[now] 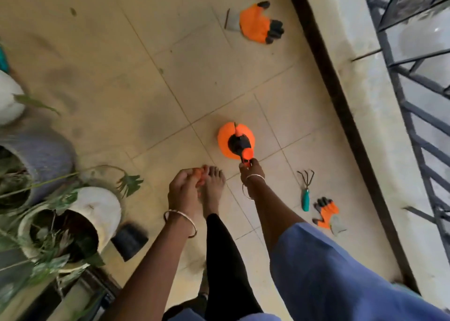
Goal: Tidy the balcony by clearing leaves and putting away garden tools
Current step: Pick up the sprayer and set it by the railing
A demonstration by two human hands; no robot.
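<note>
The right hand [250, 168] gripped the orange sprayer [235, 139] by its handle and the left hand [182, 189] hung loosely curled, while a hand rake [305, 191] and near glove [327, 213] lay rightward, a far glove [258, 23] ahead and pots [97, 206] leftward.

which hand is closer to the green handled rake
Right. The right hand, gripping the sprayer, is just left of the rake; the left hand hangs farther left, past the foot.
</note>
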